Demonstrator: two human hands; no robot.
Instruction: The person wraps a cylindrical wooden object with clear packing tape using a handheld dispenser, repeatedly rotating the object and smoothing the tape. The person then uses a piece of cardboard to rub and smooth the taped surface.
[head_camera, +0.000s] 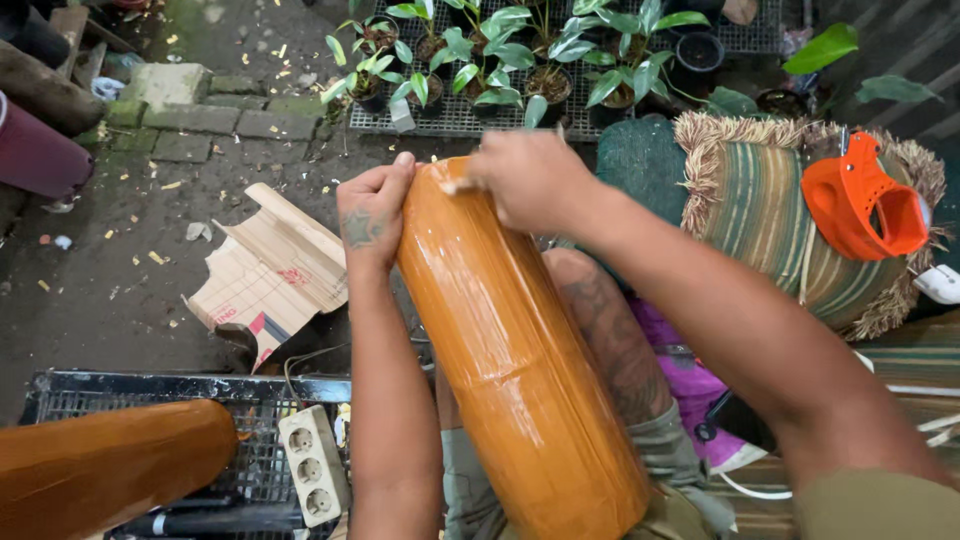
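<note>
Could not see the lower end of the orange wrapped roll (520, 350), cut off by the bottom edge. Lost the second orange roll (110, 465) past the left edge. Hid its fingertips behind the roll's top: right hand (530, 180). Left the cardboard's (270, 270) print too small to make out.

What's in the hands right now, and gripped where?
Both hands hold the long orange plastic-wrapped cylinder at its far upper end: left hand against its side, right hand over the top.
</note>
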